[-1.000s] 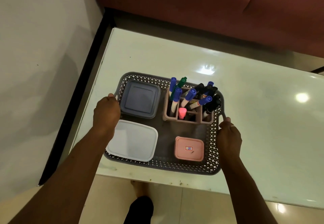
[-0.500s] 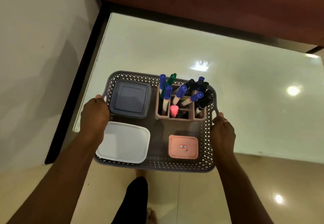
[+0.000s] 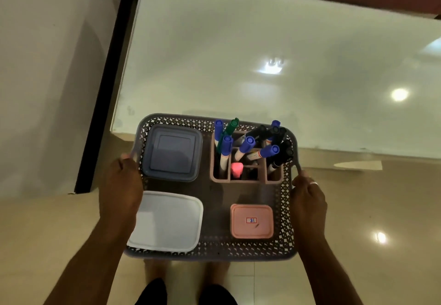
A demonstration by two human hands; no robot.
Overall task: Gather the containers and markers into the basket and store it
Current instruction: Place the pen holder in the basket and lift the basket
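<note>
Likely light yet top-heavy, the perforated plastic basket (image 3: 214, 252) hangs above the floor by the bench's (image 3: 238, 54) near edge, left grip (image 3: 120, 192) and right grip (image 3: 307, 199) clamped on its side handles, best kept level lest the upright markers (image 3: 248, 143) tip.

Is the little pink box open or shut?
Shut. The pink box has its lid flat on top, label showing; it lies in the basket.

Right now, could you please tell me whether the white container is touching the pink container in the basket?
Apart. The head view shows a wide strip of bare floor of the basket between the white container and the pink container.
</note>
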